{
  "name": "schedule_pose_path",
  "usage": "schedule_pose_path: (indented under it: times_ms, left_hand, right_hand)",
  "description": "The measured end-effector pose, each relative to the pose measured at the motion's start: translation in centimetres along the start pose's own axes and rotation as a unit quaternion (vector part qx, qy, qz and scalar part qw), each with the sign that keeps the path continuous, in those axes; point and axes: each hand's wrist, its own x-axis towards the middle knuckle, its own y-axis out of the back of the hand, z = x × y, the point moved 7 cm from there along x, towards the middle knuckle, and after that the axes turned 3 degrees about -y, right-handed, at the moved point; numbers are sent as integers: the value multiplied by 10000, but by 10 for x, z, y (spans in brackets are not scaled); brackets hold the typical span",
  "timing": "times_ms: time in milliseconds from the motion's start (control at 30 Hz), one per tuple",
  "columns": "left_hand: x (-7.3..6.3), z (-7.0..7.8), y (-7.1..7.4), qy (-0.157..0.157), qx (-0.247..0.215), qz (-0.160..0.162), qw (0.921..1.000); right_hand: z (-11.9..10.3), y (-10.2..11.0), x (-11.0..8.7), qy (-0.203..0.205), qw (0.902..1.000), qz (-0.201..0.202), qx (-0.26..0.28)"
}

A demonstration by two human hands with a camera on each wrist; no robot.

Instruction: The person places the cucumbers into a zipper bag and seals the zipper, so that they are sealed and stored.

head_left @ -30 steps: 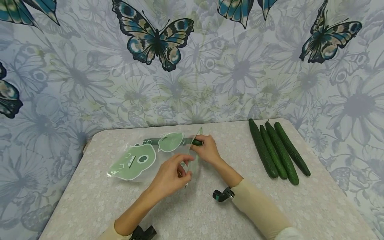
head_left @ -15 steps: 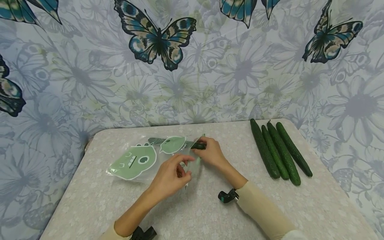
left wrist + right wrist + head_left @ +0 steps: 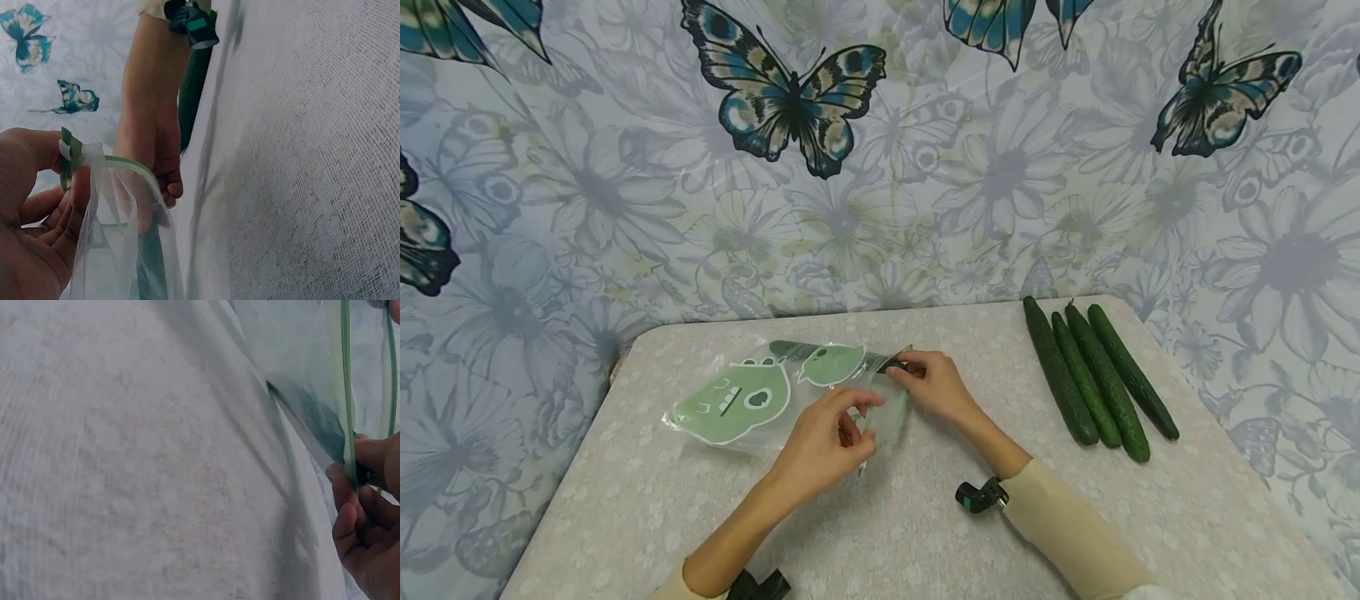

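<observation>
A clear zip bag (image 3: 820, 408) with green cartoon prints lies on the table, its mouth facing right. Through its film shows a cucumber (image 3: 790, 348), lying along the far side, its right end at the bag's mouth. My right hand (image 3: 938, 385) holds that end between thumb and fingers; in the right wrist view, the bag's green zip edge (image 3: 347, 394) crosses the fingertips. My left hand (image 3: 823, 437) pinches the near side of the mouth between thumb and fingers, by a slider (image 3: 65, 150) in the left wrist view. The mouth gapes between both hands.
Several cucumbers (image 3: 1101, 379) lie side by side at the table's right. A patterned cloth covers the table (image 3: 880, 533). Behind its far edge hangs a butterfly-printed backdrop (image 3: 880, 225). Black wrist cameras (image 3: 981, 496) are worn on both forearms.
My right hand has shifted right and a little nearer, and the far corner of the bag's mouth has come down. The cucumber now slants, its right end lower. My left hand has barely moved.
</observation>
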Motion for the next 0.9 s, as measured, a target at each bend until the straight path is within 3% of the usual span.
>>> schedule_pose_path:
  times_ms: [267,467,700,900]
  left_hand:
    - [0,-1,-6,52,25,-32,10000]
    - [2,-4,-6,122,27,35,9999]
    - [4,-4,-5,132,85,90,9998]
    - [3,-4,-3,185,125,136,9997]
  right_hand:
    - [7,-4,-2,-58,9992,330,-216]
    - [8,2,-13,-172,9996,-99,-176]
    - [11,40,-39,-277,9991,-203,-249]
    - [21,87,-70,-507,9965,81,-667]
